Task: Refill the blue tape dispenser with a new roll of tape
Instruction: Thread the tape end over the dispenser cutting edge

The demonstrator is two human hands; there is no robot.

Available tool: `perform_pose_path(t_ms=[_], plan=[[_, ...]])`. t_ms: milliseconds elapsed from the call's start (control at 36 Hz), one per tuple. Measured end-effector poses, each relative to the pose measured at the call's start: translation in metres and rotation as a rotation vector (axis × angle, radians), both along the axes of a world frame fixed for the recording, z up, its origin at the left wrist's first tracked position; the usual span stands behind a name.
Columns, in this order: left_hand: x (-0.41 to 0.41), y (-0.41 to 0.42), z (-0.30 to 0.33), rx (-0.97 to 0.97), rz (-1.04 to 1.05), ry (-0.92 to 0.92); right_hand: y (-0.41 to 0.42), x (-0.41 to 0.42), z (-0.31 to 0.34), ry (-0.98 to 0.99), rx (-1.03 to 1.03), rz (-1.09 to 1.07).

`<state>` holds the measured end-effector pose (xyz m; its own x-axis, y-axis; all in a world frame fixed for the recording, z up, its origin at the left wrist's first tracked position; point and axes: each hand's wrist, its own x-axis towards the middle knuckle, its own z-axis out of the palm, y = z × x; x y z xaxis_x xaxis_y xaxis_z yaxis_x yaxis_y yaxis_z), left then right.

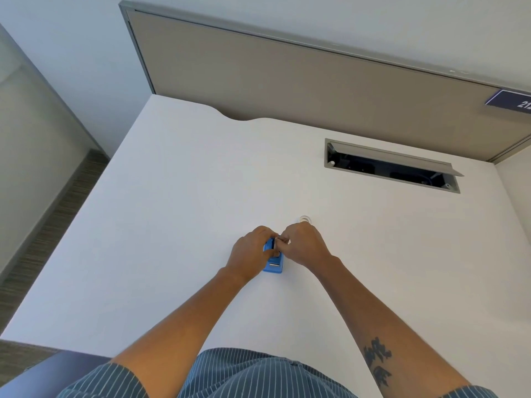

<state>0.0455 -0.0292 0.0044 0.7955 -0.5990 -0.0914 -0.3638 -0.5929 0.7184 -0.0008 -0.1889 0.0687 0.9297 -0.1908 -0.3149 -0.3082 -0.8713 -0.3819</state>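
The blue tape dispenser sits on the white table, near its middle and a little toward the person. Its near end shows a small metal cutter strip; its far end, where a roll would sit, is covered by both hands, so what lies inside the dispenser cannot be told.

The left hand grips the dispenser from its left side, fingers curled over the top and thumb along the body. The right hand comes in from the right with its fingers drawn together in a pinch at the dispenser's far upper end; the thing pinched is too small and too hidden to name.

Just beyond the right hand, a clear tape roll lies flat on the table, partly hidden by the knuckles.

Farther back on the right, a recessed cable tray is set into the table with its grey lid tilted open; dark cables and fittings lie inside it. A tan partition panel stands along the table's far edge, bearing a dark blue sign at its right end.
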Motion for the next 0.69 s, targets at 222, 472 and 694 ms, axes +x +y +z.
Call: perform_pose_path(t_ms=[222, 472, 694], plan=[[-0.0002, -0.0004, 0.0000, 0.009, 0.000, -0.005, 0.0004, -0.0012, 0.0002, -0.015, -0.013, -0.004], [-0.0008, 0.0004, 0.0026, 0.000, -0.005, 0.003, -0.0083, -0.0071, -0.0013, -0.033, 0.014, 0.110], [-0.0020, 0.0006, 0.0032, -0.004, 0.004, 0.009, -0.0044, -0.0087, -0.0011, -0.053, -0.006, 0.106]])
